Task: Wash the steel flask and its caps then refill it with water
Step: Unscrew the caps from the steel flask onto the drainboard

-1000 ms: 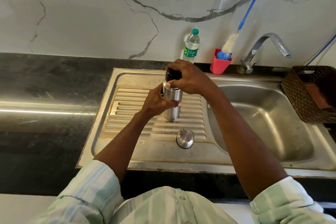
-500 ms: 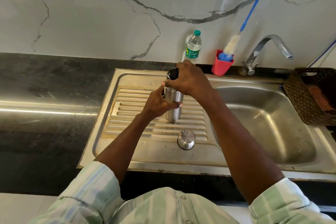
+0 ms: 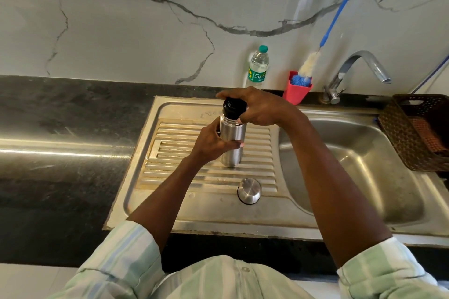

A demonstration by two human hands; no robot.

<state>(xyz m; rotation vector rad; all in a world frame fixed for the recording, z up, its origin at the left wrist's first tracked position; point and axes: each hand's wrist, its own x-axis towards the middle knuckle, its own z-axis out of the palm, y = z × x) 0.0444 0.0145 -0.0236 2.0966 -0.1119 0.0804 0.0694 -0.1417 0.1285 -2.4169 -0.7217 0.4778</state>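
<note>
- Now gripping flask (image 3: pixel 232 139) upright on draining board (image 3: pixel 170 177) with left hand (image 3: pixel 213 144)
- Clutching black cap (image 3: pixel 233 109) on top with right hand (image 3: pixel 261 108)
- Lying nearby, steel cap (image 3: pixel 249 191)

Both arms reach forward over the draining board (image 3: pixel 209 177). The left hand (image 3: pixel 213 143) is wrapped round the steel flask (image 3: pixel 232 143) body, thumb across the front. The right hand (image 3: pixel 262 109) is curled over the black cap (image 3: pixel 233 105), probably pinching it, though the fingertips are partly hidden.

Kitchen: steel sink (image 3: pixel 364 201), tap (image 3: pixel 359 65), bottle brush (image 3: pixel 315 56).
</note>
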